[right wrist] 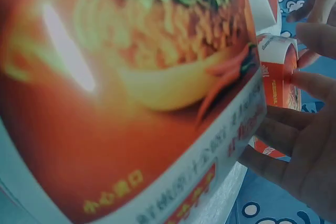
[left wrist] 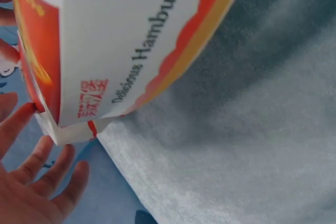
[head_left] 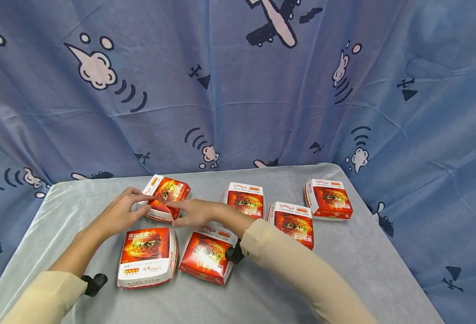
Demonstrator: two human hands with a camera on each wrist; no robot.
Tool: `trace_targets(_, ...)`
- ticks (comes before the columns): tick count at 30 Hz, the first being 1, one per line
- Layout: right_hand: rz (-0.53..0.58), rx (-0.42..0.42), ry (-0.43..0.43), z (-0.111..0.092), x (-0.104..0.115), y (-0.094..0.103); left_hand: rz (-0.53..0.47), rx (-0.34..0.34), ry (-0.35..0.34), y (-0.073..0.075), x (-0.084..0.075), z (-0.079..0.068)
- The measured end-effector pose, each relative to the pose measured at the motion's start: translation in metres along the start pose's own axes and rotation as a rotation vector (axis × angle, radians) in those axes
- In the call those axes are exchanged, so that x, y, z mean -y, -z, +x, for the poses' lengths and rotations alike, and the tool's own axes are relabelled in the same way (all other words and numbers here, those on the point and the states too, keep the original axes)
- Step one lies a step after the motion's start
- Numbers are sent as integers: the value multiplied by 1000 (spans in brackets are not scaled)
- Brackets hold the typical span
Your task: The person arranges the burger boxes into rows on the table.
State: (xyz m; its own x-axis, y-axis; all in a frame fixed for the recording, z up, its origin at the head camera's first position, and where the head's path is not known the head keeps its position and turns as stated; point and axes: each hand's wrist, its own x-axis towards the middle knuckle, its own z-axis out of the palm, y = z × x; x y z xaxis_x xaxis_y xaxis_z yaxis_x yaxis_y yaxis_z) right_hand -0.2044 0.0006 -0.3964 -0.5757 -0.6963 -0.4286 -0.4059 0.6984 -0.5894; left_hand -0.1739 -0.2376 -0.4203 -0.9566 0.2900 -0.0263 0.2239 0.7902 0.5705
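A red and white hamburger box [head_left: 169,191] lies askew at the back left of the table, between both hands. My left hand [head_left: 120,210] touches its left side and top with loosely stretched fingers. From the right, my right hand [head_left: 199,212] reaches over it, the index finger on the lid and the thumb near its front right edge. Below the left hand lies another hamburger box [head_left: 148,245], which fills much of the left wrist view. Under the right forearm sits a third hamburger box [head_left: 207,254], large and close in the right wrist view.
Further right on the grey cloth-covered table [head_left: 363,270] are a hamburger box [head_left: 246,200] partly behind the right arm, a hamburger box [head_left: 292,222] beside the sleeve, and a hamburger box [head_left: 330,199] near the right edge. A blue patterned curtain [head_left: 173,112] hangs behind the table.
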Motion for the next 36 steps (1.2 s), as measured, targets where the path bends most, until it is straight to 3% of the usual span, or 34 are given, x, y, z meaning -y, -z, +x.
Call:
trace_targets(19,-53,-45,19,-2,-8,4,25,-52,28,-1,4,0)
trace_targets(27,-69,-43,11,-1,-9,5,15,-12,79,-1,5,-1)
trace_targets(36,-58,-42,23,-1,-9,4,26,-64,126,-3,6,0)
